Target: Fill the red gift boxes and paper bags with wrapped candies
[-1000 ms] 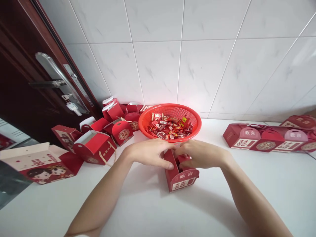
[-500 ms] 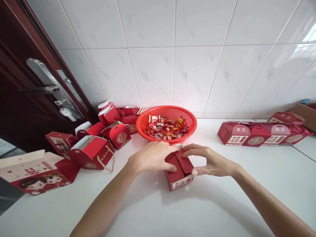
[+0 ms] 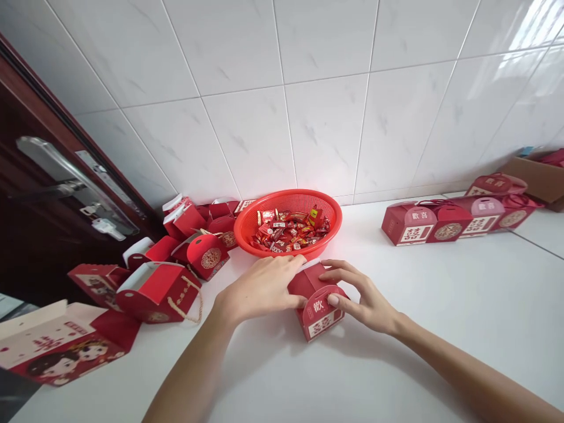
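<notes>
A small red cardboard gift box (image 3: pixel 308 281) stands on the white table between my hands. Its near end has a rounded flap (image 3: pixel 325 301) with a white character, standing up over a cream printed panel. My left hand (image 3: pixel 264 288) grips the box's left side, thumb along the near left edge and fingers toward the far end, their tips partly hidden. My right hand (image 3: pixel 368 296) holds the right side, with its thumb pressed on the rounded flap and its fingers over the top. Just behind the box sits a red plastic basket (image 3: pixel 240 226) of wrapped sweets (image 3: pixel 291 230).
Several open red boxes (image 3: pixel 154 291) crowd the left, one with a rope handle. A printed carton (image 3: pixel 57 346) lies at the near left. Closed red boxes (image 3: pixel 445 223) line up along the tiled wall at right, near a brown carton (image 3: pixel 540 182). A door (image 3: pixel 26 223) stands left.
The rounded flap at the box's near end has come up into view, and my right thumb has moved onto it. My left hand keeps its hold. The view has shifted and tilted slightly.
</notes>
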The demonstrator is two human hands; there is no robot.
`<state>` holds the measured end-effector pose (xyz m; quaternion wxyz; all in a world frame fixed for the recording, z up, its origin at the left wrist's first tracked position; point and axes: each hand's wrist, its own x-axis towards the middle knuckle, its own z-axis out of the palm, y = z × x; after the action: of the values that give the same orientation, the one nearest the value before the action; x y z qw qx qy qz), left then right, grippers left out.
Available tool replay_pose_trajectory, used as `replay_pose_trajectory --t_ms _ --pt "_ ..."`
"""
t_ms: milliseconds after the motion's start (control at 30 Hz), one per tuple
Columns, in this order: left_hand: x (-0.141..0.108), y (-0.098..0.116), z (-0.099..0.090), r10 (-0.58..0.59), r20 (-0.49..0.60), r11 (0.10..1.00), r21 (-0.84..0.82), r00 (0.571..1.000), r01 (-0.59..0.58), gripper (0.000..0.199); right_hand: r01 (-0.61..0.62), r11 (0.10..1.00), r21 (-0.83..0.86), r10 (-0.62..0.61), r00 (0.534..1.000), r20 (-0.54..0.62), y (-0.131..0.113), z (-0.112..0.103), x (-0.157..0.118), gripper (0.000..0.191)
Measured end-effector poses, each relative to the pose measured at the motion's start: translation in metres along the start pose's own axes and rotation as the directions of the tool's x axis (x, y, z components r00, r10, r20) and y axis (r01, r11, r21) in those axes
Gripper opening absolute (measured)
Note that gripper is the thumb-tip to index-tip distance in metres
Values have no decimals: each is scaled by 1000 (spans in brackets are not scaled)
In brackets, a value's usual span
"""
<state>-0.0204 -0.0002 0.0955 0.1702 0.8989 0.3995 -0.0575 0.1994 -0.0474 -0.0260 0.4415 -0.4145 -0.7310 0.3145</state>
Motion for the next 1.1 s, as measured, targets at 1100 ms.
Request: replay_pose_trajectory --t_ms 1100 --pt "19 -2 15 138 53 981 -145 989 -129 37 -332 942 40 333 942 -37 8 -17 -6 55"
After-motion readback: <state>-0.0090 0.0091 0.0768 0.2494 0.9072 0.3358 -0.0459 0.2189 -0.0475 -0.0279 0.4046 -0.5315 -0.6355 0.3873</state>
